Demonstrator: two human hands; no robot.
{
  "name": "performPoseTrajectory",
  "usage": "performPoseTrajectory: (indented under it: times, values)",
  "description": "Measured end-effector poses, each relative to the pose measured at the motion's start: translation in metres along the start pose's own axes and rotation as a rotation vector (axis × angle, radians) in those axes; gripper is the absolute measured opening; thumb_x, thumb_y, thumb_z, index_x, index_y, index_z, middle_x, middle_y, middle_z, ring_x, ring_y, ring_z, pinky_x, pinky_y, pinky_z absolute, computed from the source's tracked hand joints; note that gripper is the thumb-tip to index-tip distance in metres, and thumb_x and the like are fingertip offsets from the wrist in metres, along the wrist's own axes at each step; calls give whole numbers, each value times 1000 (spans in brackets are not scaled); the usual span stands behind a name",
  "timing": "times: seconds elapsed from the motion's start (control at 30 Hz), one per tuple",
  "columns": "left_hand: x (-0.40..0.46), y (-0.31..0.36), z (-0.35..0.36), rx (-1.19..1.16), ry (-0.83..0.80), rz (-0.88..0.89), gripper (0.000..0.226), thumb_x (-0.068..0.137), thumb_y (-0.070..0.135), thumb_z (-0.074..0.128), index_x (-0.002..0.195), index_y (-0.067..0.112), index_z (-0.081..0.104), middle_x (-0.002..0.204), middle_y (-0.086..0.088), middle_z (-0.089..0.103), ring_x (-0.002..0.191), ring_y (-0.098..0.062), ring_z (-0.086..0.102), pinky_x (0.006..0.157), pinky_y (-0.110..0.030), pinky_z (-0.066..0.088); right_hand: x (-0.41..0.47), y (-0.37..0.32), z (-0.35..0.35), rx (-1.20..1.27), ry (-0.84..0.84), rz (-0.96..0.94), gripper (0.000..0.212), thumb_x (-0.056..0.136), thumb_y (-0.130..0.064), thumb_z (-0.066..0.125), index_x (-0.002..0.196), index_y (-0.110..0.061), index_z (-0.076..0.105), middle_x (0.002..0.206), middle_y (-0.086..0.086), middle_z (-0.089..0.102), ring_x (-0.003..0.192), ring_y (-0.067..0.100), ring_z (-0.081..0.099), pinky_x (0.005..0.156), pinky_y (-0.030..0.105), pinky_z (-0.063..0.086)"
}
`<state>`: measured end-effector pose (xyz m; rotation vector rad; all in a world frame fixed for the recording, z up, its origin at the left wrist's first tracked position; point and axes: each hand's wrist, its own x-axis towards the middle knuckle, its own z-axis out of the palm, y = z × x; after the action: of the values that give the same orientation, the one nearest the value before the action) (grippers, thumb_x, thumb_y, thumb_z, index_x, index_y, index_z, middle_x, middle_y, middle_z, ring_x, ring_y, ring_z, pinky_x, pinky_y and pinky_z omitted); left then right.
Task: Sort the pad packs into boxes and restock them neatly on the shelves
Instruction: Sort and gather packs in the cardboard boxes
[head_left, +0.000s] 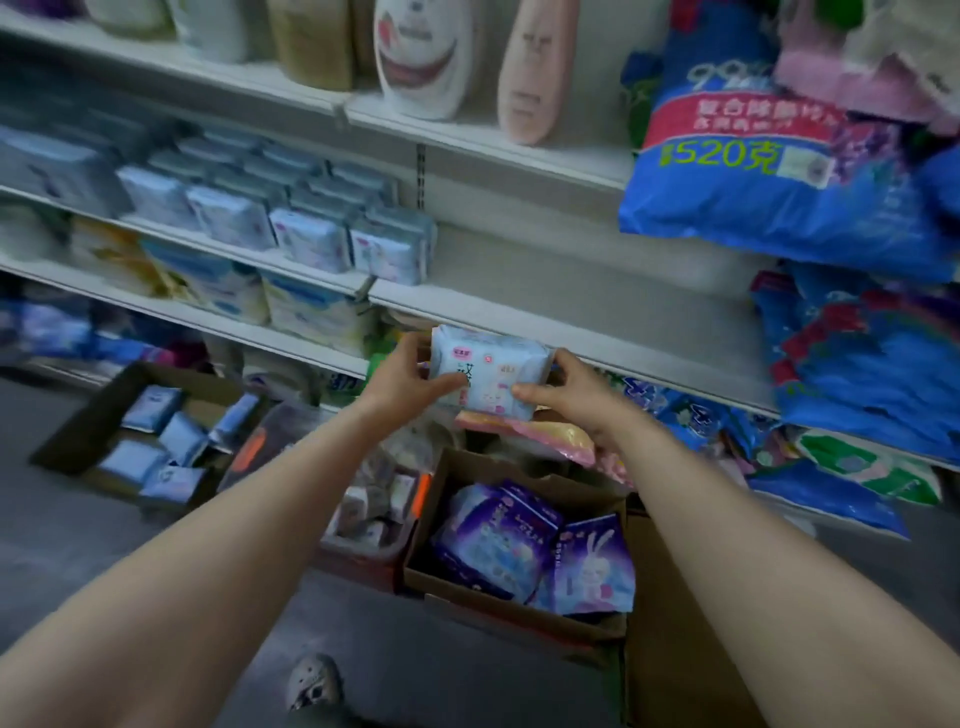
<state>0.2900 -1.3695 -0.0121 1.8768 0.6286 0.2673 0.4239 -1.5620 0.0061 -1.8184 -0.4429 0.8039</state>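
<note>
A light blue pad pack (488, 371) is held up in front of the middle shelf (582, 317). My left hand (410, 379) grips its left side and my right hand (566, 392) grips its right side. Under it lies a pink pack (540, 434). Below, a cardboard box (524, 613) holds purple pad packs (498, 540). At the left, another cardboard box (78, 431) on the floor holds several light blue packs (179, 436). Rows of light blue packs (306, 239) stand on the middle shelf to the left.
Large blue bags (769, 171) fill the right side of the shelves. Bottles (426, 57) stand on the top shelf. A clear bin (374, 514) with small packs sits between the two boxes. My shoe (314, 680) is on the grey floor.
</note>
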Motion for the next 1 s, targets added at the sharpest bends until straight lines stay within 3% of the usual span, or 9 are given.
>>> performPoseTrajectory:
  times: [0.07,0.27,0.4,0.6,0.8,1.0]
  values:
    - [18,-12,-36,14,9,5,67,65,41,83,118,15,53,113,1,68,100,-17,67,89,-46,56,21,-16,31,-27,6,-6,45,80,-8,79,115,-16,53,116,5,63,107,25,65,87,47,58]
    - [54,-27,-107,105,3,38,55,82,25,77,126,13,48,117,-1,62,106,-18,62,90,-41,54,76,-45,95,-91,56,-17,60,63,-27,88,112,-26,54,118,1,65,107,22,65,89,50,56]
    - [78,-37,-128,120,33,43,55,84,23,75,130,11,47,111,2,58,100,-15,58,79,-30,47,106,-57,120,-144,98,-25,60,71,-17,86,118,-25,50,119,2,64,107,20,63,93,49,55]
    - [114,-46,-146,109,86,14,51,83,26,76,126,15,50,110,5,60,102,-21,63,88,-42,53,155,-71,131,-229,114,-59,64,70,-21,87,121,-29,48,121,2,63,108,21,62,94,49,54]
    - [141,-51,-166,46,119,22,53,84,22,75,130,16,48,112,8,58,98,-16,62,87,-37,53,187,-92,149,-333,47,-99,97,66,-25,91,144,-33,35,129,2,56,109,22,61,95,43,53]
    - [174,-60,-213,-4,124,78,52,85,14,73,130,13,47,118,1,58,100,-17,61,78,-28,50,224,-131,192,-421,35,-143,83,65,-26,91,133,-33,45,126,-4,56,108,20,59,92,41,54]
